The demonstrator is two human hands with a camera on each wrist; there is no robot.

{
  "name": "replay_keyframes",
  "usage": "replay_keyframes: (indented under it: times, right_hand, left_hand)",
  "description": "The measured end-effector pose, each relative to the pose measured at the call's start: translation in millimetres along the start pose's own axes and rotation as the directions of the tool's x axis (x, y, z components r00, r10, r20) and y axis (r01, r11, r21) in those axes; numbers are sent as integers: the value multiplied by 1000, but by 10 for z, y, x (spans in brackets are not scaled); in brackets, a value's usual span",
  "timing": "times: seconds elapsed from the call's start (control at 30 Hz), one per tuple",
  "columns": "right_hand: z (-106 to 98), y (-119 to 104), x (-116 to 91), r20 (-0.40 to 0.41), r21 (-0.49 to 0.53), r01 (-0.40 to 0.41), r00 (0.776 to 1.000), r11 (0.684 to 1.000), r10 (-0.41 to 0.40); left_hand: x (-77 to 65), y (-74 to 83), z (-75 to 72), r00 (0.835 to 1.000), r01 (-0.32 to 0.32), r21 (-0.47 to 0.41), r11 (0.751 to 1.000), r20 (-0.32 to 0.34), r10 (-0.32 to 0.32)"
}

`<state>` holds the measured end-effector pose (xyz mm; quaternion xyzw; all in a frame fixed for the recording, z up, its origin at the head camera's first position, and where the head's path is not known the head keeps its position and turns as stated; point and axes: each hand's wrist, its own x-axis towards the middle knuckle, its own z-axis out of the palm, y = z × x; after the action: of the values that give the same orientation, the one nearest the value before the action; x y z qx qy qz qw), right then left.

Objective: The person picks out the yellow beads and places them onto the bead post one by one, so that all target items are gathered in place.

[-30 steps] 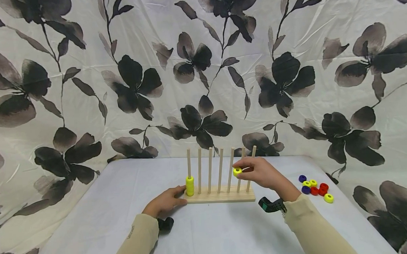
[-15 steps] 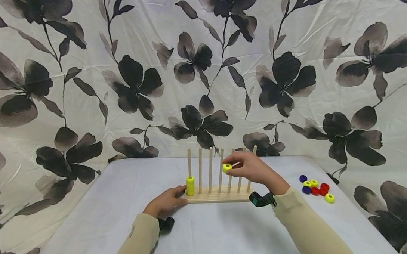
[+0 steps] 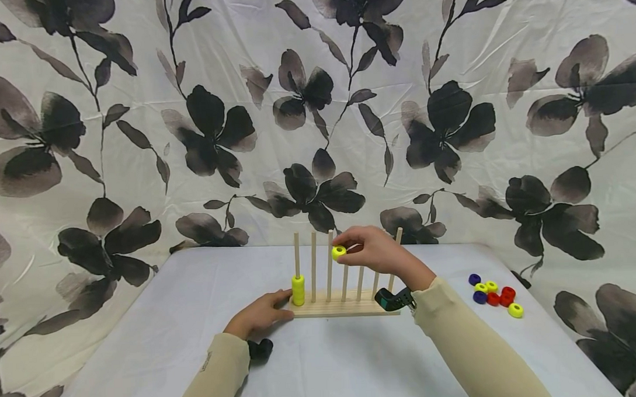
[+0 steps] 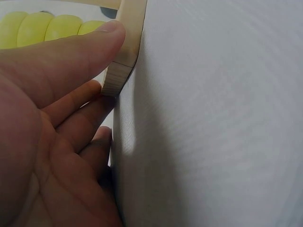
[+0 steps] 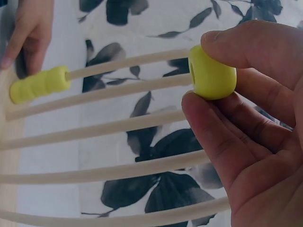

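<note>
A wooden peg rack (image 3: pixel 348 307) with a row of upright pegs stands on the table. Several yellow beads (image 3: pixel 298 290) are stacked on its leftmost peg. My left hand (image 3: pixel 261 312) grips the left end of the base, with the thumb (image 4: pixel 102 40) on top and the fingers against the end. In my right hand (image 3: pixel 375 249), thumb and fingers pinch a single yellow bead (image 5: pixel 213 73), raised near the top of the third peg from the left. Its hole shows in the head view. Part of the pegs on the right is hidden behind the right hand.
Loose beads lie at the table's right side: blue (image 3: pixel 480 297), red (image 3: pixel 493 299) and yellow (image 3: pixel 515 311). A white cloth covers the table (image 3: pixel 334 361). Behind it hangs a flowered curtain (image 3: pixel 212 44).
My right hand has carried the yellow bead leftward and slightly up along the pegs, towards the left side of the rack. The left hand has kept its place on the base.
</note>
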<state>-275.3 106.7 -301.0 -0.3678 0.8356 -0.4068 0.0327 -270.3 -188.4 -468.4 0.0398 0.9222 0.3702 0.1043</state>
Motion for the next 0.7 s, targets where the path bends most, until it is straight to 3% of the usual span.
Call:
replay_keyframes:
  times: [0.23, 0.7]
  right_hand:
    - [-7, -79, 116, -7, -43, 12, 1000, 999, -12]
    - [5, -220, 315, -22, -31, 53, 998, 998, -53]
  left_hand:
    - [5, 3, -10, 1000, -2, 10, 1000, -5, 2]
    - [-5, 2, -1, 1000, 1, -3, 1000, -5, -1]
